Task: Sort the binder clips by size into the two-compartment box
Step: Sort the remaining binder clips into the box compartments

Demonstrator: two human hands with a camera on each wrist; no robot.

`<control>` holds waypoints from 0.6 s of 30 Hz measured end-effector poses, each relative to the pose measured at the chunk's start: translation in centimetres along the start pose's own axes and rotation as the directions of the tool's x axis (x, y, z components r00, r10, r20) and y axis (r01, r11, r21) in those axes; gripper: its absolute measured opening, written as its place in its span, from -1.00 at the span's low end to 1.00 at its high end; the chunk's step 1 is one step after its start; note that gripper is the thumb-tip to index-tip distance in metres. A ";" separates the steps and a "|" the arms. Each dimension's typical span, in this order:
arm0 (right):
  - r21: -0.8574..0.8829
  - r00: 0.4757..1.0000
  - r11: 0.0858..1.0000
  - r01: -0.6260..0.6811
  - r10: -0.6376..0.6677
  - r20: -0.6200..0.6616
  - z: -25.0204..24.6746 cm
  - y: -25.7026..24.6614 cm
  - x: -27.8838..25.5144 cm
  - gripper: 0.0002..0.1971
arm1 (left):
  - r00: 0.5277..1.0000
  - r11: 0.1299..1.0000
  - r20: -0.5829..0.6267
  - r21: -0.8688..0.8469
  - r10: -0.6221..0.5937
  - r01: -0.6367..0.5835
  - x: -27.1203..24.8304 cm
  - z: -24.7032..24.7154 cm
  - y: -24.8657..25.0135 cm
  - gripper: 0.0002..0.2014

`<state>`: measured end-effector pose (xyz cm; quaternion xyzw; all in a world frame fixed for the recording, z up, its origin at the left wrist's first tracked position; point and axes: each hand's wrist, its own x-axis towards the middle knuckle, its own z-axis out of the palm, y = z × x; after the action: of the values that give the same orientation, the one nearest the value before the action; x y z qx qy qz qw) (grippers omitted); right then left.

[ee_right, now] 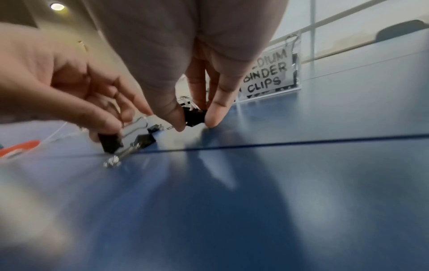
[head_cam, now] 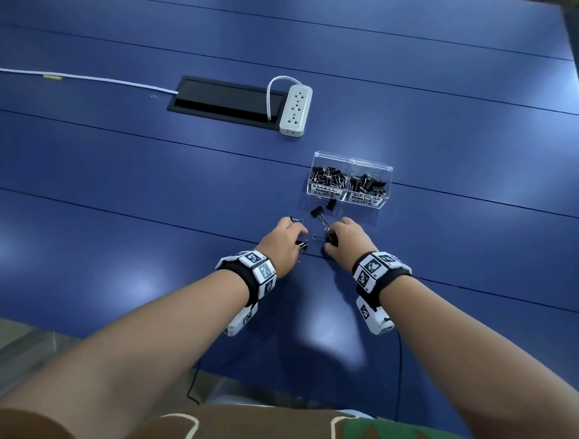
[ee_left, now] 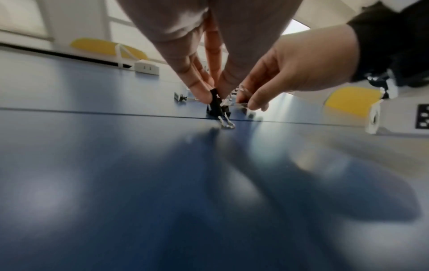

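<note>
A clear two-compartment box [head_cam: 351, 162] stands on the blue table, labelled SMALL BINDER CLIPS on its left half and MEDIUM BINDER CLIPS [ee_right: 269, 73] on its right; both halves hold several black clips. Loose clips [head_cam: 316, 211] lie between the box and my hands. My left hand [head_cam: 300, 239] pinches a black binder clip [ee_left: 216, 103] between thumb and finger, low on the table. Close to its right, my right hand [head_cam: 329, 242] pinches another black clip [ee_right: 194, 117] that touches the table. One more clip [ee_right: 144, 139] lies between the two hands.
A white power strip [head_cam: 295, 110] and a black cable hatch [head_cam: 220, 101] sit farther back, with a white cable [head_cam: 86, 78] running left. The table's near edge [head_cam: 137, 352] is just in front of my body. Yellow chairs [ee_left: 352, 100] stand beyond the table.
</note>
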<state>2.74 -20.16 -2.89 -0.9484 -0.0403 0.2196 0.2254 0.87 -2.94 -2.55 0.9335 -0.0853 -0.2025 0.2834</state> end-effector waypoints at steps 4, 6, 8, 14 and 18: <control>0.102 0.986 0.995 0.010 0.007 -0.168 -3.1 0.7 -0.1 -0.79 | 0.998 0.997 0.042 0.073 -0.041 0.038 0.6 0.7 0.3 -0.64; 0.120 0.964 0.993 0.007 0.026 -0.266 -5.3 1.3 0.7 -0.82 | 0.998 0.993 0.051 0.115 -0.038 0.032 0.6 1.1 0.2 -0.67; 0.119 0.937 0.993 -0.020 0.061 -0.343 -7.4 2.1 1.7 -0.82 | 0.997 0.991 0.062 0.132 -0.034 0.025 0.5 1.3 0.2 -0.65; 0.070 0.942 0.991 -0.111 0.128 -0.311 -10.1 3.4 4.3 -0.69 | 0.995 0.983 0.086 0.181 -0.049 0.033 0.9 1.2 0.6 -0.71; 0.014 0.920 1.000 -0.022 0.026 -0.391 -9.1 2.1 3.6 -0.69 | 0.997 0.988 0.075 0.156 -0.024 0.012 1.1 0.8 0.5 -0.84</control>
<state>9.87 -25.11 2.03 -0.9724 0.0183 0.0286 0.2307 1.49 -4.04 -3.23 0.9449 -0.1034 -0.2336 0.2045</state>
